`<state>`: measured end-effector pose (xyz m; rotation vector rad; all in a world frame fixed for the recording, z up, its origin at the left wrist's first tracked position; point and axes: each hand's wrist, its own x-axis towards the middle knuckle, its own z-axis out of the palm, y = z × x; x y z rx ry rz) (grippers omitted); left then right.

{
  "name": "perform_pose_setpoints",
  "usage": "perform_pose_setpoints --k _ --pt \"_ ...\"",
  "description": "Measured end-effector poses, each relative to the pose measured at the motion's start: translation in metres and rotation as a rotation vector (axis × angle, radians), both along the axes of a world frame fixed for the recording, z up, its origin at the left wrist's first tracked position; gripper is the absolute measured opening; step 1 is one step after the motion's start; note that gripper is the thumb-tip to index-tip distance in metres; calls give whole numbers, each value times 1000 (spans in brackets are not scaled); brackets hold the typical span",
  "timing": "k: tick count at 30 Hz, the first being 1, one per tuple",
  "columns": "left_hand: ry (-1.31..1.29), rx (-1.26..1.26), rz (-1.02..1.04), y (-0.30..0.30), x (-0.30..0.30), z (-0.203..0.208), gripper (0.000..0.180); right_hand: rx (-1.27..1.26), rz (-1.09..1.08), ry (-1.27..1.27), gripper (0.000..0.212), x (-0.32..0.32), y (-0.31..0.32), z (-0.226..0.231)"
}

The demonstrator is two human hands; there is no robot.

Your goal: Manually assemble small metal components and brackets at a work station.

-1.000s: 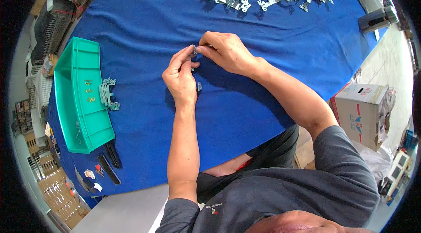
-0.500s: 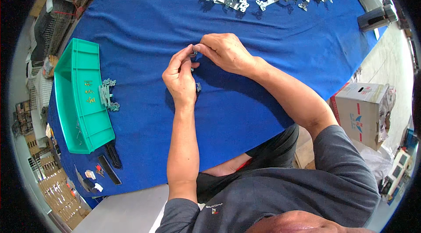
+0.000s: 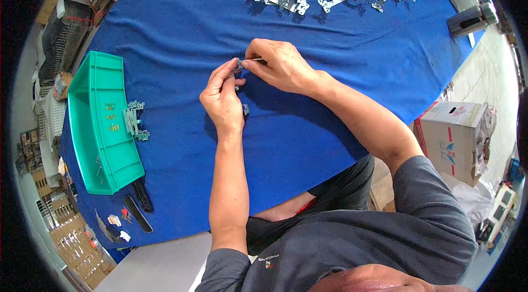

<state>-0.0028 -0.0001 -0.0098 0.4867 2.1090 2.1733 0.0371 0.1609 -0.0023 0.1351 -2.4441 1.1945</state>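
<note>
Over the middle of the blue cloth, my left hand (image 3: 223, 99) is closed, its fingertips pinching a small metal bracket (image 3: 240, 64); the fingers hide much of it. My right hand (image 3: 286, 69) meets it from the right, thumb and forefinger pressed together on a thin, pale, rod-like piece (image 3: 253, 60). Whether this piece is joined to the bracket I cannot tell. Beside my left wrist another small metal part (image 3: 246, 109) shows, partly hidden by the hand.
A heap of metal brackets (image 3: 335, 3) lies at the far side of the cloth (image 3: 181, 22). On the left stands a green bin (image 3: 124, 165), with stacked brackets (image 3: 132, 121) against it. A dark cylindrical object (image 3: 465, 22) sits far right; a cardboard box (image 3: 445, 138) is beyond the table's right edge.
My hands have shifted very slightly left. The thin pale piece now shows between my right thumb and forefinger, where it was hidden before.
</note>
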Motion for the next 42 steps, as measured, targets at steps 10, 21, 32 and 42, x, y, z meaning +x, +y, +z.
perform_pose_setpoints --k 10,21,32,42 --pt "3 2 19 -3 -2 0 28 -32 3 13 19 -2 0 -3" --pt "67 -41 59 0 -13 3 25 -191 -24 -40 21 -3 14 -7" --pt "1087 -1285 364 -187 -127 18 28 -156 -8 -56 22 -9 4 2" --pt "1044 -1316 328 -199 -86 16 25 -136 -22 -97 23 -10 9 -10"
